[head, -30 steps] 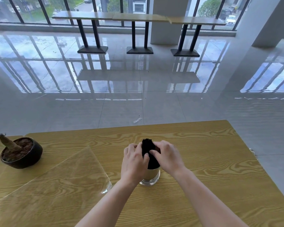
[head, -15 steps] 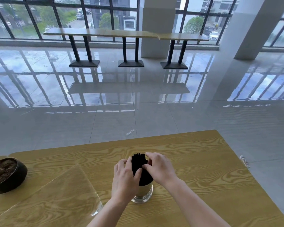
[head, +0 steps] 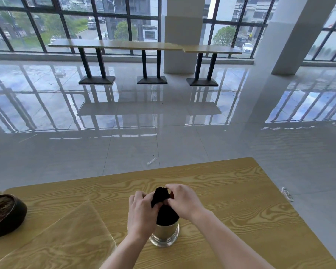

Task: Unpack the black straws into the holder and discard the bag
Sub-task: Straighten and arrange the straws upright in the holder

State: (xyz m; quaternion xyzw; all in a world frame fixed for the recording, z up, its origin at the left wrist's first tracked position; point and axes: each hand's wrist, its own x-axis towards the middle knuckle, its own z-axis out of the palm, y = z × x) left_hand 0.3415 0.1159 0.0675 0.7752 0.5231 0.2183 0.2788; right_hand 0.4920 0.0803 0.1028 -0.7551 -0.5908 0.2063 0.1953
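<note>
A bundle of black straws (head: 164, 208) stands upright in a clear glass holder (head: 164, 234) on the wooden table (head: 241, 210). My left hand (head: 142, 212) wraps the bundle from the left. From the right, my right hand (head: 182, 200) pinches it near the top. Both hands hide the middle of the straws; only the tips and the lower part show. A clear plastic bag (head: 62, 235) lies flat on the table to the left of the holder, empty as far as I can see.
A dark round pot (head: 4, 214) with soil sits at the table's left edge. The table's far edge runs just beyond the holder, with glossy tiled floor past it. Long bar tables (head: 144, 47) stand by the windows far off.
The camera has tilted upward, so table and hands sit lower in view. Both hands stay on the straw bundle in the holder, and the fingers have shifted slightly around its top.
</note>
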